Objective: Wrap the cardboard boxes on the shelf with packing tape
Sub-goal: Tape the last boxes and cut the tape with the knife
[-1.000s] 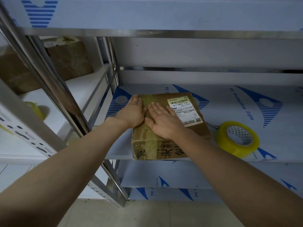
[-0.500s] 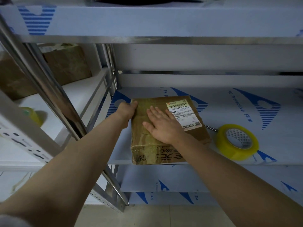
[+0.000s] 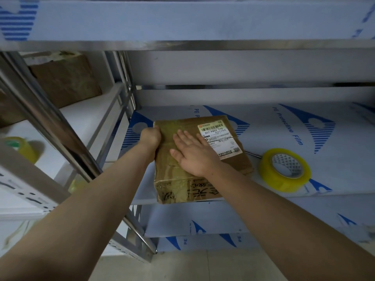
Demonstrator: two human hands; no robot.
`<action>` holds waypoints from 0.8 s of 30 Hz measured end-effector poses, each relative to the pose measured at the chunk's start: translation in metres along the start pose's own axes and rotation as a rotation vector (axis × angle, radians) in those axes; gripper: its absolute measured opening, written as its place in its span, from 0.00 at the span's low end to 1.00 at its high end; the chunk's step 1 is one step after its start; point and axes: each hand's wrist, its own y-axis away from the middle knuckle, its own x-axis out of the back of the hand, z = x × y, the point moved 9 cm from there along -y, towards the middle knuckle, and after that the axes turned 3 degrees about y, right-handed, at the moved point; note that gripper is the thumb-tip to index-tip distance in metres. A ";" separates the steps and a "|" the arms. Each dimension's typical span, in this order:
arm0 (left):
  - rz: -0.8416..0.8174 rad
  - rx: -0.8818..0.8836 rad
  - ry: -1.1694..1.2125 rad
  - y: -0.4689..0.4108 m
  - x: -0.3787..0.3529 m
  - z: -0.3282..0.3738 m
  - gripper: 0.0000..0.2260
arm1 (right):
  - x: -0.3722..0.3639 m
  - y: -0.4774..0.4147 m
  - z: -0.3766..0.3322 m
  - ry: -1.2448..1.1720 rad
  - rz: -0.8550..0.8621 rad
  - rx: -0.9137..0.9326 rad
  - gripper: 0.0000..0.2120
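Note:
A brown cardboard box [image 3: 178, 179] with glossy tape over it and a white shipping label lies at the front edge of the steel shelf [image 3: 334, 159]. My left hand [image 3: 150, 136] grips the box's left edge near its far corner, fingers curled over the side. Flat on the box top lies my right hand [image 3: 192, 153], fingers straight and spread, just left of the label. A roll of yellowish packing tape [image 3: 284, 169] lies flat on the shelf to the right of the box, apart from both hands.
A second tape roll [image 3: 22, 149] and brown boxes [image 3: 67, 80] sit on the neighbouring shelf unit at left, behind a slanted steel post [image 3: 60, 128]. An upper shelf [image 3: 182, 23] hangs overhead. A thin metal rod [image 3: 252, 153] lies between box and tape roll.
My left hand has slid off the box top to its left edge and curled round it. My right hand stays flat on the top. The view has shifted slightly.

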 end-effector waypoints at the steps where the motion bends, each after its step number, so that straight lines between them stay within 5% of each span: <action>1: 0.013 -0.028 -0.013 0.000 0.001 0.000 0.20 | 0.000 0.000 0.000 0.001 -0.001 -0.001 0.27; 7: 0.048 -0.103 -0.209 0.003 0.002 0.007 0.22 | 0.003 0.002 -0.001 -0.024 0.022 0.000 0.27; 15: 0.070 -0.396 -0.911 0.031 -0.008 0.020 0.29 | 0.025 0.010 0.013 -0.272 0.241 -0.085 0.32; 20: -0.074 -0.556 -1.255 0.073 -0.047 0.014 0.28 | 0.046 0.029 0.049 -0.705 0.595 -0.239 0.26; 24: -0.091 -0.536 -1.334 0.075 -0.050 0.010 0.31 | 0.065 0.058 0.067 -0.765 0.844 -0.225 0.21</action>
